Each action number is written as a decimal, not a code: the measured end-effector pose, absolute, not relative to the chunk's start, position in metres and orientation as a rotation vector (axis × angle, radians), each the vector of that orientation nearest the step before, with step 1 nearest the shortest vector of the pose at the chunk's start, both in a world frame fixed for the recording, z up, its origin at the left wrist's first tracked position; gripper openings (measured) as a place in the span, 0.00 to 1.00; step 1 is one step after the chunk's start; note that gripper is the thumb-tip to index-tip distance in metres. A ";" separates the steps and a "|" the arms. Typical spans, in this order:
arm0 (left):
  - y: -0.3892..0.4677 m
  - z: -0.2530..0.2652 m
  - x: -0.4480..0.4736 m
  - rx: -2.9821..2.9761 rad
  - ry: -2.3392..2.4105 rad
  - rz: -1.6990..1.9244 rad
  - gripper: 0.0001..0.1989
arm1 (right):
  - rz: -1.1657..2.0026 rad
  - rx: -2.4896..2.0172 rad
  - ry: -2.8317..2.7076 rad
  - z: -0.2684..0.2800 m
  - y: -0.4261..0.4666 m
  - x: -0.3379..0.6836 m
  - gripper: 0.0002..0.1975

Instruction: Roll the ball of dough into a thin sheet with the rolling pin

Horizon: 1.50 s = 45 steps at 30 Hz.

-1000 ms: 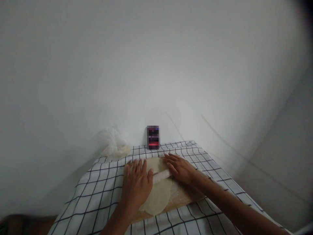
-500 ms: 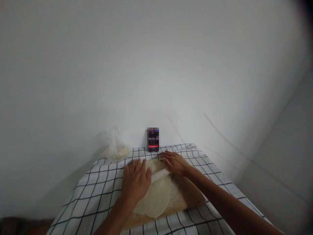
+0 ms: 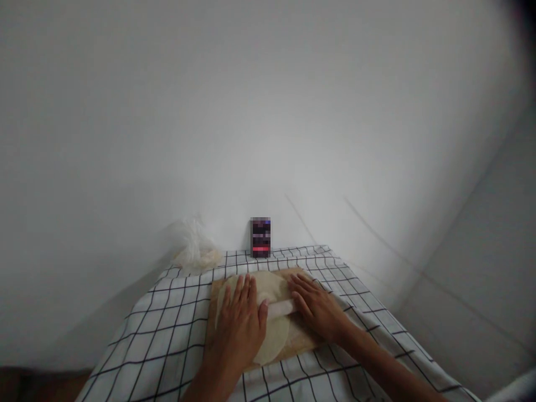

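A pale rolling pin (image 3: 281, 309) lies across a thin round sheet of dough (image 3: 270, 340) on a wooden board (image 3: 295, 349). My left hand (image 3: 240, 321) rests palm down over the pin's left end, its fingers stretched out flat above the dough. At the other end, my right hand (image 3: 316, 307) lies over the pin with fingers extended and not wrapped round it. Both ends of the pin are hidden under my hands. Part of the dough's left side is covered by my left hand.
A checked cloth (image 3: 167, 324) covers the table. Behind the board a phone (image 3: 260, 238) leans on the white wall (image 3: 268, 111). A clear plastic bag (image 3: 195, 251) with something pale in it sits at the back left.
Both hands and the rolling pin have come nearer to me and a little to the right. More of the dough's far side now shows. The board has turned slightly.
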<state>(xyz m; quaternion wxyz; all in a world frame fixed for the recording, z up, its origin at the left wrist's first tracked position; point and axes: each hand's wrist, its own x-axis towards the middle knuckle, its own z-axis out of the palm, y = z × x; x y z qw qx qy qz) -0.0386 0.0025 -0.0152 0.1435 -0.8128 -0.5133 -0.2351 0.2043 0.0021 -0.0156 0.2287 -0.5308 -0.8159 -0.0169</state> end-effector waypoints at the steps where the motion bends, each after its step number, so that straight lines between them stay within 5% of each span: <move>1: -0.003 -0.018 -0.040 -2.347 -1.446 -0.688 0.29 | -0.037 -1.450 -2.233 -0.018 -0.009 0.205 0.26; 8: -0.028 -0.025 -0.049 -2.358 -1.259 -0.698 0.29 | -0.037 -1.451 -2.217 -0.029 -0.046 0.210 0.27; 22: 0.052 -0.012 -0.048 -2.392 -1.587 -0.481 0.28 | 0.105 -1.646 -2.318 0.004 0.086 0.185 0.25; 36: 0.001 -0.016 -0.045 -2.485 -1.326 -0.612 0.31 | 0.047 -1.536 -2.184 -0.011 -0.029 0.198 0.26; 45: -0.053 -0.026 -0.058 -2.418 -1.099 -0.713 0.40 | 0.038 -1.530 -2.105 -0.049 -0.099 0.197 0.37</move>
